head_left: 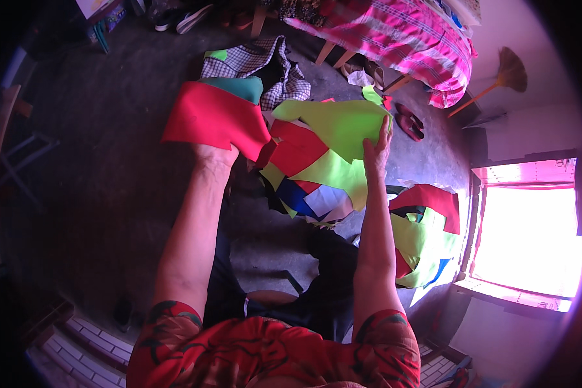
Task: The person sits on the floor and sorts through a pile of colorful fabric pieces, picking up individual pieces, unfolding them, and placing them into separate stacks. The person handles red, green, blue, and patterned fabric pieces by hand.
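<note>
My left hand [215,155] grips a large red fabric piece [210,116] and holds it up over the floor. My right hand [376,147] pinches the edge of a lime-green fabric piece [339,123] lifted from a heap of cut fabric scraps [304,181] in red, lime, blue and white. A teal piece [239,87] and a black-and-white checked cloth [265,64] lie just beyond the red one. Both forearms reach forward from my red patterned sleeves.
A second pile of red and lime scraps [423,239] lies at the right near a bright doorway [530,239]. A bed with pink striped cover [401,39], a broom [498,81], and sandals [409,121] stand beyond. Dark concrete floor [110,161] is at left.
</note>
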{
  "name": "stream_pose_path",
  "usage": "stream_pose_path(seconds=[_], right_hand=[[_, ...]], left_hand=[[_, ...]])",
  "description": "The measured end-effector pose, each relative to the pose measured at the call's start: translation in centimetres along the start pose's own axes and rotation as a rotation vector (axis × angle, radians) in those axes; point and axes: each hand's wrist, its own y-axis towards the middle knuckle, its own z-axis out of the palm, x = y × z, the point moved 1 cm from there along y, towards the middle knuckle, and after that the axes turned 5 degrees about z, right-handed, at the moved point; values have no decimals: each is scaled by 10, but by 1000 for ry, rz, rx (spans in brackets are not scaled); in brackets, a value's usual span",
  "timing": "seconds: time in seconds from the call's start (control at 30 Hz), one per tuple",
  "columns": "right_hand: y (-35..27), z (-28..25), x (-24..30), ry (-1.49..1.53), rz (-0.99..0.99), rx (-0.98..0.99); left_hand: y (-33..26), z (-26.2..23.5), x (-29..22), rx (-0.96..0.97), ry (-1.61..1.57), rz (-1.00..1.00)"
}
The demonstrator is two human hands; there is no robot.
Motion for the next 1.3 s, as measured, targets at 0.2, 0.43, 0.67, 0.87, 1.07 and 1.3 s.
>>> stream_pose_path(seconds=[0.2, 0.43, 0.67, 0.87, 1.07, 1.3], right_hand=[[-28, 2, -45, -383, 127, 99], [-4, -8, -49, 57, 135, -69], [-20, -10, 22, -326, 76, -89], [-42, -22, 13, -874, 275, 83], [-20, 23, 61, -594, -141, 142], [-7, 71, 54, -773, 5, 378]], left_hand=[[-6, 36, -5, 200, -135, -188], [-2, 19, 0, 136, -10, -81], [-5, 14, -4, 176, -95, -39], [-8, 10, -6, -81, -71, 37], [-8, 15, -13, 106, -104, 16], [-9, 8, -9, -131, -118, 13]])
